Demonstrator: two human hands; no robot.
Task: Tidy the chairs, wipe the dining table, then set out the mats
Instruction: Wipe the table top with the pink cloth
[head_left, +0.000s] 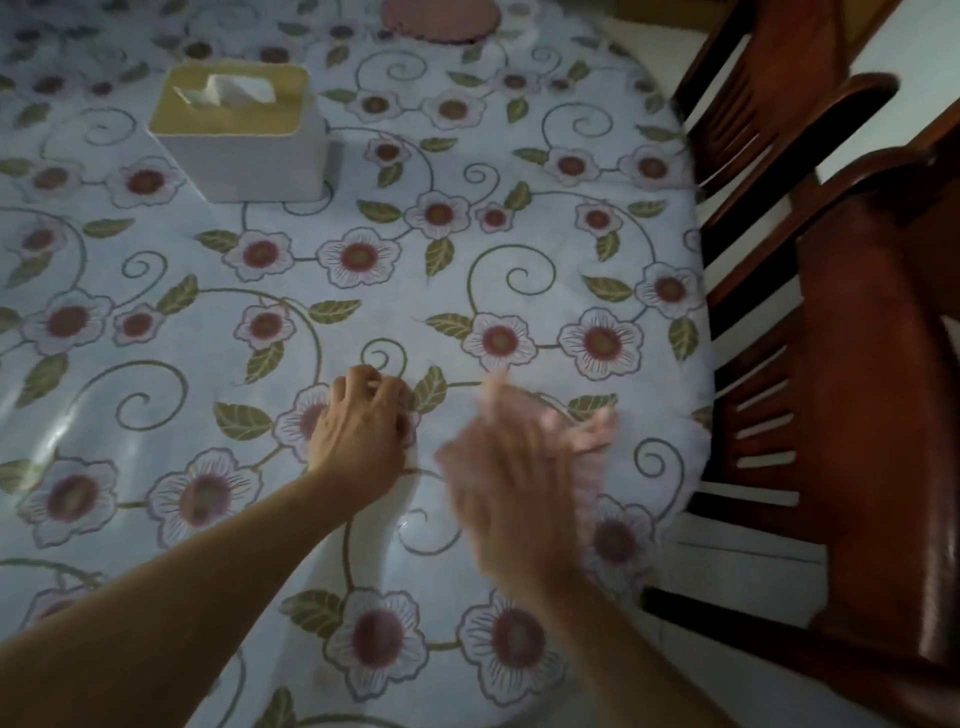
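Note:
The dining table (467, 249) carries a glossy tablecloth printed with flowers. My left hand (358, 426) rests on it near the front middle, fingers bent and their tips on the cloth, holding nothing that I can see. To its right, my right hand (509, 467) is blurred by motion just above the tabletop and grips a pink cloth (592, 431), which sticks out past its fingers. A round pink mat (436, 21) lies at the far edge of the table, cut off by the frame.
A white tissue box (234, 135) with a yellow top stands at the back left of the table. Two dark wooden chairs (857, 364) stand tight against the table's right edge, the nearer one with a padded reddish seat.

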